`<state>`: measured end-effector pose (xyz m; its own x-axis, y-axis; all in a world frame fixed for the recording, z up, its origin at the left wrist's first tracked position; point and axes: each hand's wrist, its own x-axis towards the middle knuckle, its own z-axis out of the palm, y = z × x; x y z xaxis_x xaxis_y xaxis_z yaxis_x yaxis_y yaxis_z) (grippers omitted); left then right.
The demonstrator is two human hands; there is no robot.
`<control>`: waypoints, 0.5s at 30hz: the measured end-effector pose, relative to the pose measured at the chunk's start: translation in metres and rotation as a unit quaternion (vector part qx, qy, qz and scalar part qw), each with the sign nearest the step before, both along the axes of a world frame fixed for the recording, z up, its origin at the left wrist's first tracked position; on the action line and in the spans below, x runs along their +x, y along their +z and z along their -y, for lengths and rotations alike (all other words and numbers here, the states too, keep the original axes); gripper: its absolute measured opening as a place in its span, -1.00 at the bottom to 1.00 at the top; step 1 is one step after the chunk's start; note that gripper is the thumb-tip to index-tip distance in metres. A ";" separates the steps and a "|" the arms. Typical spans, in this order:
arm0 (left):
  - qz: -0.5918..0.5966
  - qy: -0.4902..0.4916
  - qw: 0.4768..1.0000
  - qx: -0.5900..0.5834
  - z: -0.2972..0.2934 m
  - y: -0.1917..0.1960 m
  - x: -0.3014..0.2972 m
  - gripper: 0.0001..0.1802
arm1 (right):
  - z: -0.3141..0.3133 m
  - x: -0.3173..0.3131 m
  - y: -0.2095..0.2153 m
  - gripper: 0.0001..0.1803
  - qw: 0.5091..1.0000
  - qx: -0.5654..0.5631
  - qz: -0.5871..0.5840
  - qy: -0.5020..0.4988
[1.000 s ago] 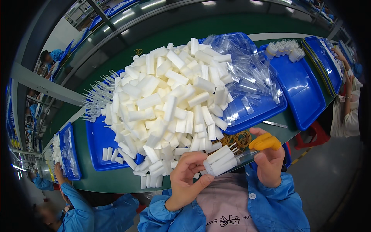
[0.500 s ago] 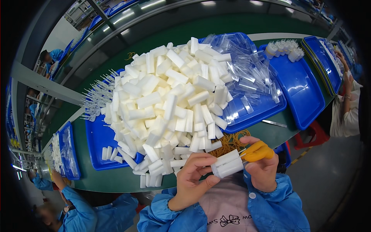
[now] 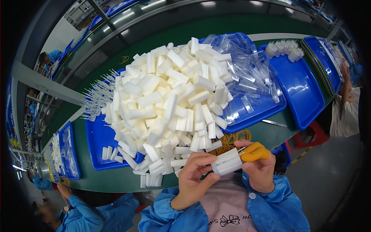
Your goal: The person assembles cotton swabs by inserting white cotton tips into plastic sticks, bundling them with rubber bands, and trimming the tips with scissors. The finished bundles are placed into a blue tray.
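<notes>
Compared with 1.0 s ago, the right hand (image 3: 261, 174) sits farther left, close against the right end of the white bundle (image 3: 227, 161), and the bundle sits slightly farther right. The left hand (image 3: 196, 176) holds the bundle's left end, fingers along the upper side and thumb below, spread only as wide as the bundle. The right hand's fingers, some in orange covers (image 3: 256, 152), curl narrowly at the other end; whether they grip it or only touch it, I cannot tell. The bundle's long axis runs from lower left to upper right, its thin pins (image 3: 242, 150) pointing right and slightly up. It is at the near edge of the bench (image 3: 112, 185), just below the rubber bands (image 3: 240, 136) and right of the foam-like block pile (image 3: 166, 100).
</notes>
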<state>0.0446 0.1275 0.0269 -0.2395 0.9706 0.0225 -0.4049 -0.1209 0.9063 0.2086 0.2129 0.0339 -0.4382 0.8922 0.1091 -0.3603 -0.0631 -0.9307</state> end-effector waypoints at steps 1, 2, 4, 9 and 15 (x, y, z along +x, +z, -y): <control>0.000 0.006 1.000 -0.005 0.000 0.000 0.001 -0.59 | 0.000 0.000 -0.001 -0.76 1.000 0.003 0.006 -0.005; 0.000 0.012 1.000 -0.009 0.000 0.001 0.002 -0.59 | -0.001 0.000 -0.001 -0.75 1.000 0.006 0.012 -0.010; -0.015 0.011 1.000 -0.009 -0.001 0.005 0.001 -0.57 | -0.003 0.002 -0.002 -0.73 0.998 0.048 0.028 -0.013; -0.079 0.013 0.997 0.012 0.002 0.005 -0.007 -0.51 | -0.021 0.007 0.006 -0.69 0.962 0.237 0.125 0.049; -0.008 0.022 1.000 0.015 0.004 0.000 -0.008 -0.51 | -0.091 0.010 0.020 -0.78 0.901 0.227 0.364 -0.065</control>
<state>0.0370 0.1231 0.0265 -0.2807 0.9582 0.0552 -0.3843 -0.1649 0.9083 0.2185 0.3042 0.0544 -0.4362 0.8770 0.2017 0.3800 0.3827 -0.8421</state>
